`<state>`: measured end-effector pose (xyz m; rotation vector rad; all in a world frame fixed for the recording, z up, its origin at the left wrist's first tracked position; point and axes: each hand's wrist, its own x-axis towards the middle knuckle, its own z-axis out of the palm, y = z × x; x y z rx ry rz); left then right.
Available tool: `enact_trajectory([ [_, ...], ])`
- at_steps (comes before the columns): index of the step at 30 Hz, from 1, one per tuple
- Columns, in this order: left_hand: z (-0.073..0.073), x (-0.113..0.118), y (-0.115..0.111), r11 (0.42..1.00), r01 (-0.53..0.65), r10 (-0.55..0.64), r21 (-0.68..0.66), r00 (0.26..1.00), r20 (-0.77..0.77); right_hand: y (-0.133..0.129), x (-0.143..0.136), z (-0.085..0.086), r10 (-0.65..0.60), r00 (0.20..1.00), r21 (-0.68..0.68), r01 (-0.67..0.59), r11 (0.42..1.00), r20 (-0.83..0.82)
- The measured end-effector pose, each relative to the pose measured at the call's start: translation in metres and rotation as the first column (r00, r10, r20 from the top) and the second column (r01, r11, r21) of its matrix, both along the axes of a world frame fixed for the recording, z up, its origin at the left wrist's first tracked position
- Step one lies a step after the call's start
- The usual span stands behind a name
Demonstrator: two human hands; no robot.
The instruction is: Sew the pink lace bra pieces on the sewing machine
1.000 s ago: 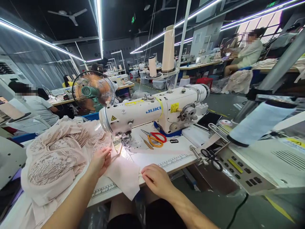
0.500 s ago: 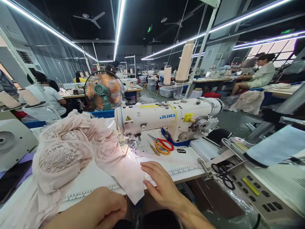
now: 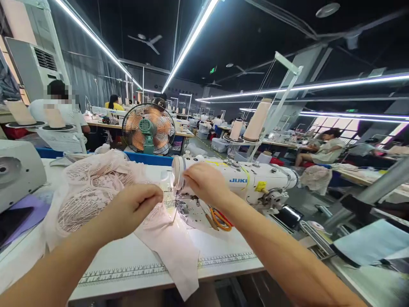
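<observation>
My left hand is raised over the pale pink lace fabric, fingers pinched together near the machine's needle end; what they hold is too small to make out. Beside the head of the white sewing machine, my right hand is also closed in a pinch, and its contents cannot be made out. A pointed pink fabric flap hangs over the table's front edge. Orange-handled scissors lie on the machine bed behind my right forearm, partly hidden.
A printed ruler strip runs along the table front. Another white machine stands at left, with thread cones at the back right. Beyond are a large fan and people at other tables.
Both hands have risen from the table's front edge to the needle end of the machine, and their fingers are now pinched. The view has tilted up and turned.
</observation>
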<state>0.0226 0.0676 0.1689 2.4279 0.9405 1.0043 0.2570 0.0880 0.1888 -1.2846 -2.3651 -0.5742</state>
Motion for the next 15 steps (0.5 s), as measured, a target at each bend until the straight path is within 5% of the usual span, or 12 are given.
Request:
enact_trajectory([
  [8,-0.022,0.011,0.044,0.994,-0.061,0.072,-0.091,0.989,0.128,0.020,-0.015,0.025,-0.319,0.936,-0.036,0.327,0.944,0.146],
  [15,-0.040,0.027,0.080,0.986,-0.099,0.131,-0.132,0.955,0.266,0.057,-0.039,0.043,-0.509,0.861,-0.236,0.496,0.836,0.008],
])
